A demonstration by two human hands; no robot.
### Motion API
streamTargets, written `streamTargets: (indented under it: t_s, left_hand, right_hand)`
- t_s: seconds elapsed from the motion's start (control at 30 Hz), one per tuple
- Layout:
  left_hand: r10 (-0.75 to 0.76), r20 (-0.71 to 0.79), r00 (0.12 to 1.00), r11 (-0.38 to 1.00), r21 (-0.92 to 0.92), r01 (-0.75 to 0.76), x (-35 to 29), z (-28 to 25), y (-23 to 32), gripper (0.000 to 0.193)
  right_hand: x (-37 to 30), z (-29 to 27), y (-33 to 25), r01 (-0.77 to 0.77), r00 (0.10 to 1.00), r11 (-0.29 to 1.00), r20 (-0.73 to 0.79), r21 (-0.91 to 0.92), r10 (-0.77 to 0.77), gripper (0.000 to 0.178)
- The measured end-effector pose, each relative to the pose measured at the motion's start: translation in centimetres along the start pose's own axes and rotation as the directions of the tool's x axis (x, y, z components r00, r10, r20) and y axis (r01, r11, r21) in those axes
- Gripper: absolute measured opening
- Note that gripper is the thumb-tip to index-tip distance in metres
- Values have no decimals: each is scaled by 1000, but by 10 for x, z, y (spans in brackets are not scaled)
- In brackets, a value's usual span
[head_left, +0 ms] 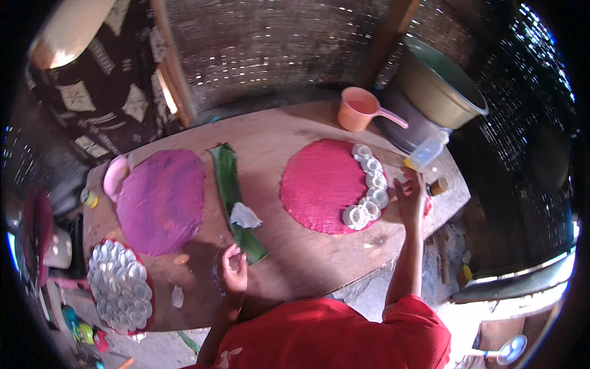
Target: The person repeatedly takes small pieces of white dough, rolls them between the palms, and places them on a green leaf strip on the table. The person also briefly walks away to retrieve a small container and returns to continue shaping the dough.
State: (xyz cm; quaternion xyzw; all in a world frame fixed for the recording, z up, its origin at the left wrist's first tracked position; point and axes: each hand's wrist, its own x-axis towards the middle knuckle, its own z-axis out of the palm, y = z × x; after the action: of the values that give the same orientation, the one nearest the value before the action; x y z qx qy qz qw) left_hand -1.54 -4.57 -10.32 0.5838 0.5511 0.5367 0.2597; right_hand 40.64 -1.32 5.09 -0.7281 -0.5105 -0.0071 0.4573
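My left hand point(235, 270) is raised at the table's near side, fingers loosely curled and apart, with nothing visible in it. Just beyond it lies a green leaf strip point(227, 178) with a crumpled white scrap point(246, 215) on it. My right hand point(410, 192) reaches to the table's right end, fingers outstretched, close to a clear plastic bottle point(425, 152) with a yellow tip. Beside that hand is a small brown bottle point(438, 187). Left of it, a round red-pink sheet point(319, 187) carries several white ruffled cups point(376, 179) along its right edge.
A round purple sheet point(163, 200) lies on the wooden table point(264, 135), partly over a pink dish point(115, 178). Nearer stands a tray packed with pale cups point(120, 286). An orange dipper point(358, 109) is at the back, beside a large basin point(439, 86).
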Motion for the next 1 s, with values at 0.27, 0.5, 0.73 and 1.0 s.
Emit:
streamTargets:
  t_s: [0.27,0.5,0.73,1.0]
  left_hand:
    - [140,116,983,982,-143,-123,-2,-25,46,14]
    - [144,25,989,990,-4,-144,-33,-67,80,9]
    - [74,-92,993,973,224,-52,-89,-130,57,11]
    - [-103,-190,976,978,162,135,-151,-166,61,12]
  right_hand:
    - [-87,96,-60,-102,898,825,409,556,-164,4]
    - [-177,145,-155,-304,594,704,706,642,-387,9]
    - [-223,149,-204,-352,391,686,765,637,-511,9]
    - [-265,147,-219,-487,208,734,879,473,-429,9]
